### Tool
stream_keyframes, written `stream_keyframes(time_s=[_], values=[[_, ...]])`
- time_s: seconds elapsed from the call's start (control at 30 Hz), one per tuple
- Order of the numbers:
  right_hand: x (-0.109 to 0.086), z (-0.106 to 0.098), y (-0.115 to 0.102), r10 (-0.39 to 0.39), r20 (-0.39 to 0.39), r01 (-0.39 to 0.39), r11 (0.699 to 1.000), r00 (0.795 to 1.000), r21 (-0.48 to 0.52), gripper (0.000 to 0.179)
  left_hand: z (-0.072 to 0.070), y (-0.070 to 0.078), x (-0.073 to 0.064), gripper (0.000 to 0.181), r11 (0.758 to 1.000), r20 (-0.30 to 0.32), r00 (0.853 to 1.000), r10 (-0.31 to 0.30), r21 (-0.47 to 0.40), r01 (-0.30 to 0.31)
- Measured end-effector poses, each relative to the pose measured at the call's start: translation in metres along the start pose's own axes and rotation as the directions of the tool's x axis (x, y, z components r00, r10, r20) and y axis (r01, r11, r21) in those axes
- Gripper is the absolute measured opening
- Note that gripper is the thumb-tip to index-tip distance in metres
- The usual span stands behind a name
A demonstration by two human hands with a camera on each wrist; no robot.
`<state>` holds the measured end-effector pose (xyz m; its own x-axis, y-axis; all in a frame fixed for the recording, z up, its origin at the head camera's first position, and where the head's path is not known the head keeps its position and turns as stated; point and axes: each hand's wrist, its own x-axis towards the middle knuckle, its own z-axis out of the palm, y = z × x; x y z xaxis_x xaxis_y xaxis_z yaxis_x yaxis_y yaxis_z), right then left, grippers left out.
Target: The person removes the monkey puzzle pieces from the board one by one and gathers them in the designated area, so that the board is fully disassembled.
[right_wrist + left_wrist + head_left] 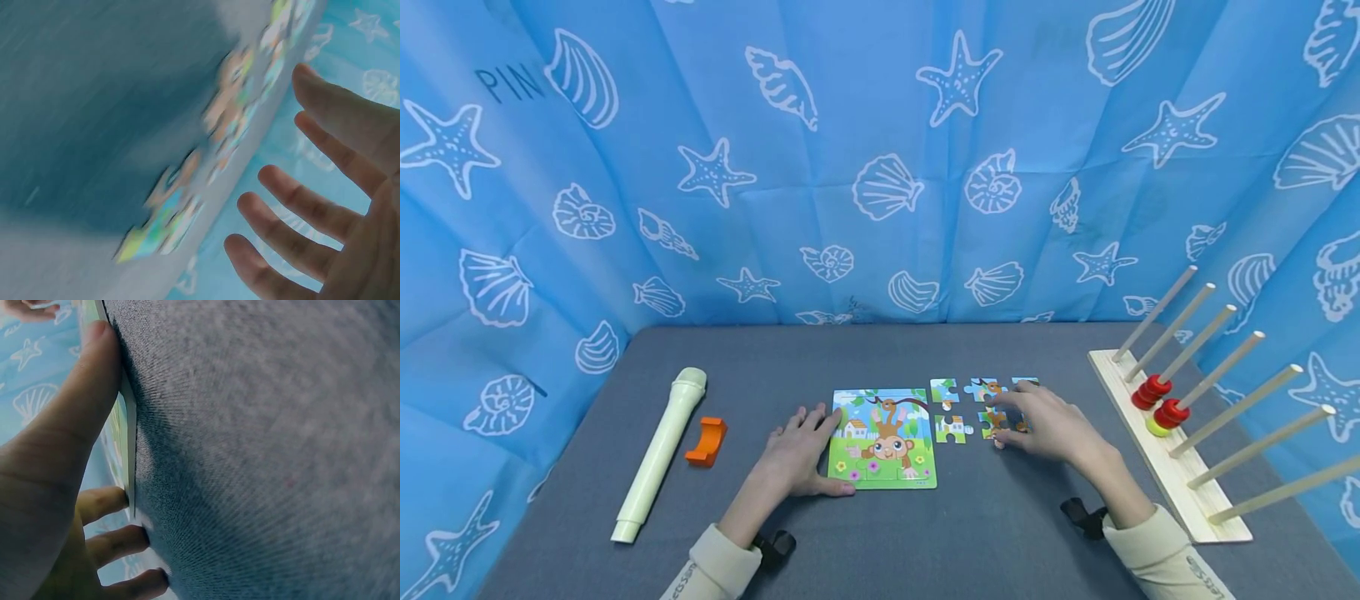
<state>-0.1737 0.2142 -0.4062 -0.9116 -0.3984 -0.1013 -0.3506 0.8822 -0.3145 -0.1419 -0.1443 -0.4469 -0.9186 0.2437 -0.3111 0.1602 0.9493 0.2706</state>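
A square jigsaw puzzle (887, 429) with a hanging cartoon monkey lies on the table's middle. My left hand (797, 454) rests at its left side, thumb on the lower left corner and forefinger by the upper left edge. In the left wrist view, the thumb overlaps the edge of the puzzle board (130, 450), and the other fingers reach down beside it. Loose puzzle pieces (951, 429) lie in two rows to the right. Over the rightmost ones hovers my right hand (1048, 423), partly hiding them. The right wrist view shows its fingers (300, 200) spread apart, holding nothing, above blurred pieces (165, 219).
At the left lie a pale green microphone-shaped tube (658, 458) and an orange arched block (707, 442). A wooden peg rack (1180, 475) with red and yellow-green rings (1168, 415) stands at the right. Behind the table hangs a blue shell-print curtain (850, 250).
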Motion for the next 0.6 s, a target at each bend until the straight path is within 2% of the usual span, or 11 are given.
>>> stream_keyframes(time_s=[0.13,0.3,0.6], values=[[0.005,0.002,-0.018,-0.077,-0.015,0.078,0.996,0.997,0.052,0.045,0.0,-0.001,0.001,0.111,1.0,0.001,1.0,0.004,-0.011,-0.004],[0.015,0.006,-0.042,-0.172,-0.014,0.173,0.982,0.985,0.072,0.047,0.001,-0.002,0.001,0.112,1.0,-0.004,1.0,0.008,-0.016,-0.008],[0.03,0.013,-0.094,-0.263,0.054,0.257,0.961,0.963,0.099,0.054,-0.001,-0.001,0.002,0.113,1.0,0.025,1.0,-0.001,-0.023,0.001]])
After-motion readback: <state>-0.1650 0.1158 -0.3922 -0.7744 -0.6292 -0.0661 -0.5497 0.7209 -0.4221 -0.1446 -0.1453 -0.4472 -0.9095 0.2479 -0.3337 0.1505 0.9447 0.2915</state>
